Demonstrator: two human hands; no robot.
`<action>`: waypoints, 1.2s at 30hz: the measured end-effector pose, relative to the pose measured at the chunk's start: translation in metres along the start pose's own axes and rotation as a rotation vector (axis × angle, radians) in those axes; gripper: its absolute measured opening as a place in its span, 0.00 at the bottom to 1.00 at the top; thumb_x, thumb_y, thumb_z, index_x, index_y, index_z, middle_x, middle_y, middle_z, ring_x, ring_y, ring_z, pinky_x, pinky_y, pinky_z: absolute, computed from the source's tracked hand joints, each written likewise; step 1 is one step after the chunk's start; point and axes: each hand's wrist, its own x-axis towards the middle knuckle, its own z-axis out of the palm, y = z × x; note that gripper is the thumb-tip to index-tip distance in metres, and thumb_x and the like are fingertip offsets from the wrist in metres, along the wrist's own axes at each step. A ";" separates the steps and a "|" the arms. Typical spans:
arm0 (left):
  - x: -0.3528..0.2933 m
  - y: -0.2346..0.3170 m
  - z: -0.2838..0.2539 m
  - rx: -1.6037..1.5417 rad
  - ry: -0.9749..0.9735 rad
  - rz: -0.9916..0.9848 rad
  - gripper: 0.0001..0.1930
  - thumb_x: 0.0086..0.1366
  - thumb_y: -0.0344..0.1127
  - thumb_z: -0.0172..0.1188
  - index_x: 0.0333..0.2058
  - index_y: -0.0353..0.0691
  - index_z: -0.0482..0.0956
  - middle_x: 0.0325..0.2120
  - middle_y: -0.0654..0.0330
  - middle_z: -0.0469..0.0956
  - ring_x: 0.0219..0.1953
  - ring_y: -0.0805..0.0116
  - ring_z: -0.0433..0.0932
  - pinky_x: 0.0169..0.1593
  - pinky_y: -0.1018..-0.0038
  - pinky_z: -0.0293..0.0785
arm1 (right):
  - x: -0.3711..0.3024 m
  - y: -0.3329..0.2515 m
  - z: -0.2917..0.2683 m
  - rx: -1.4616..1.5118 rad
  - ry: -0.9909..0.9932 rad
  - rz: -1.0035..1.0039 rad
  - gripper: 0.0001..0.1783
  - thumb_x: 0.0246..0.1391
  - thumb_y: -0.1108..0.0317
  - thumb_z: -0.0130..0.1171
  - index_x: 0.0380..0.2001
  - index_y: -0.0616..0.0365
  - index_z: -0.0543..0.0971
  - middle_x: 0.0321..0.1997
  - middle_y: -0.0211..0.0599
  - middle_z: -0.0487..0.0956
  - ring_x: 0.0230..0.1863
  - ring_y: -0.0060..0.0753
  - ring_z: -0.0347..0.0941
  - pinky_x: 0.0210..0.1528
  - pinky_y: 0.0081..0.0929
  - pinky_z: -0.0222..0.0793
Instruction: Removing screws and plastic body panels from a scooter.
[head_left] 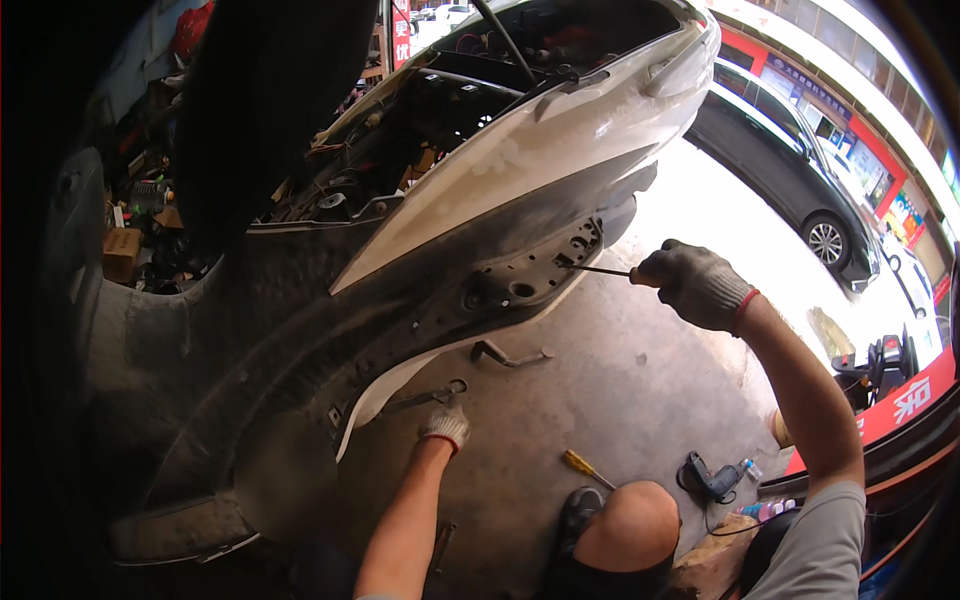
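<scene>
Low on the flank of the white-and-dark scooter (520,150), the thin-shafted screwdriver (600,270) has its tip at the dark perforated panel (545,285). Work appears partway: the scooter's top is uncovered, baring its inner parts (425,115), while the panel is still on the body; whether its holes hold fasteners is too small to tell. The gloved right grip (700,287) is clenched around the screwdriver's handle, the shaft jutting leftward from it to the panel. The left grip (447,425) lies beside the metal bar (412,400); whether it grasps anything cannot be told. Farther out, the floor (620,390) bears a yellow-handled screwdriver (588,467) and a drill-shaped power tool (716,484).
</scene>
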 end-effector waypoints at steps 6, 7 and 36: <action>-0.062 0.109 -0.114 -0.389 0.349 0.376 0.12 0.68 0.42 0.50 0.38 0.44 0.80 0.30 0.46 0.80 0.36 0.44 0.79 0.39 0.55 0.73 | -0.019 0.009 0.023 0.095 0.069 0.077 0.19 0.55 0.73 0.53 0.50 0.48 0.79 0.49 0.42 0.76 0.49 0.47 0.75 0.52 0.36 0.72; -0.065 0.122 -0.131 -0.555 0.479 0.455 0.12 0.68 0.42 0.51 0.37 0.43 0.79 0.28 0.46 0.79 0.35 0.44 0.79 0.38 0.55 0.73 | -0.020 0.014 0.026 0.112 0.073 0.058 0.19 0.55 0.73 0.53 0.50 0.48 0.79 0.49 0.42 0.76 0.50 0.48 0.75 0.52 0.36 0.73; 0.039 0.204 -0.220 -0.104 0.488 0.185 0.16 0.64 0.41 0.51 0.46 0.45 0.81 0.46 0.51 0.80 0.51 0.53 0.77 0.55 0.63 0.71 | -0.036 0.018 0.074 0.326 0.204 0.097 0.19 0.54 0.72 0.53 0.51 0.51 0.77 0.46 0.42 0.79 0.51 0.46 0.75 0.51 0.39 0.73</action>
